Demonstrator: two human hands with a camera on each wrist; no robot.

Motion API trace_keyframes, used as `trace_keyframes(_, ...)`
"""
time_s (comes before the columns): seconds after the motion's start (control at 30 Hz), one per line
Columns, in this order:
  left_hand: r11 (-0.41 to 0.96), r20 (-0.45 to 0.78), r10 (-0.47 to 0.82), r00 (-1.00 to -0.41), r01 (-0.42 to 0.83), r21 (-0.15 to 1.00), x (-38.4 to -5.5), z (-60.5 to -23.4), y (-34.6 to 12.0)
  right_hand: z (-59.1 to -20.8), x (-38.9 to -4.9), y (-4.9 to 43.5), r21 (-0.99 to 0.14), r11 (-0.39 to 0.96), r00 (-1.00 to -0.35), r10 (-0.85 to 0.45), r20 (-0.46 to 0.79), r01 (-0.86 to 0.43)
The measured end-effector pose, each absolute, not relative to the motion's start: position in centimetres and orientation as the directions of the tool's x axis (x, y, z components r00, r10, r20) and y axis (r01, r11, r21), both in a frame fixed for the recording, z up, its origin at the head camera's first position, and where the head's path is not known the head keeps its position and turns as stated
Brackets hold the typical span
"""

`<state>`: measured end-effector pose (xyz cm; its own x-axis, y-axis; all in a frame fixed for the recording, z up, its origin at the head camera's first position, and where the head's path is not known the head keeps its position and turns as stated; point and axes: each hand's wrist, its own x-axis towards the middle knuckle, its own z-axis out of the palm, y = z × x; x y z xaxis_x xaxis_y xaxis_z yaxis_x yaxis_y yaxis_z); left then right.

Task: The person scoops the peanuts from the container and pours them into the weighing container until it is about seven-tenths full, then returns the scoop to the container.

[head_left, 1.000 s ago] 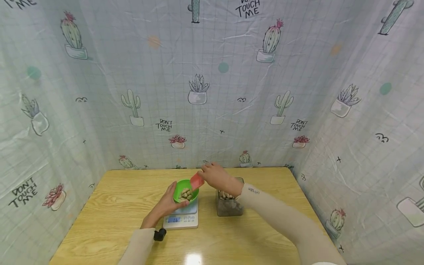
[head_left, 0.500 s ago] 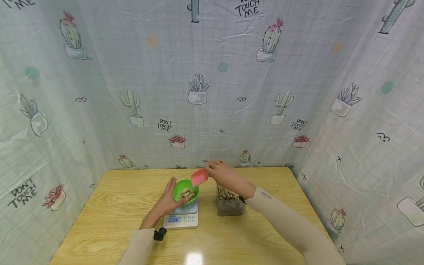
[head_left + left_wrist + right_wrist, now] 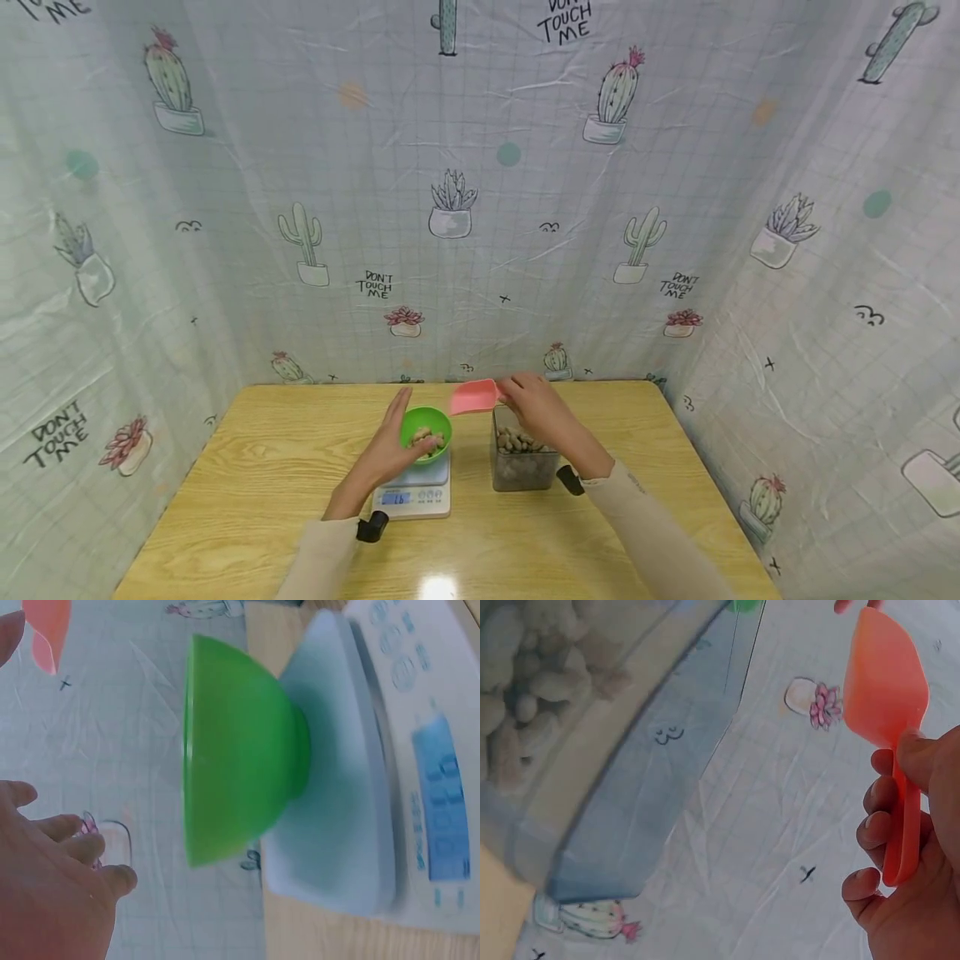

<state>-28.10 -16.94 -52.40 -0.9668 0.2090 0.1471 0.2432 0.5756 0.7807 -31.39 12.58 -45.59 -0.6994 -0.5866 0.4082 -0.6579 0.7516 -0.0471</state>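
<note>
My right hand (image 3: pixel 542 408) grips the handle of a red-pink scoop (image 3: pixel 889 675), level with the bowl's far side and left of the peanut container. In the head view no load shows in the scoop. A green bowl (image 3: pixel 240 750) sits on a kitchen scale (image 3: pixel 412 502); peanuts in their shells (image 3: pixel 423 435) lie in it. Beside the bowl's left, my left hand (image 3: pixel 390 450) has its fingers spread; the left wrist view shows a gap between those fingers and the bowl. A see-through container (image 3: pixel 522 473) holding more unshelled peanuts stands right of the scale.
Everything stands on a wood-grain table (image 3: pixel 247 483). A cactus-print curtain (image 3: pixel 480 283) hangs behind and along both sides of it. Lit digits show on the scale's display (image 3: pixel 396 498), and its buttons are beside them.
My right hand has drawn the scoop away from over the bowl, rightward toward the container, and levelled it. My left fingers have come off the bowl, which now rests on the scale.
</note>
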Motion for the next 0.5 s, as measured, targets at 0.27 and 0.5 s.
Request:
trace_keyframes(0.27, 0.521, 0.222, 0.231, -0.947, 0.313, 0.794, -28.2, -51.9, -14.1, -46.8, -30.8, 15.3, -0.109, 0.76, -0.7, -0.52, 0.489, -0.641)
trace_keyframes(0.5, 0.492, 0.222, 0.282, -0.933, 0.339, 0.802, -28.1, -51.7, -10.7, -47.5, -30.1, 17.3, -0.135, 0.762, -0.704, -0.494, 0.509, -0.633)
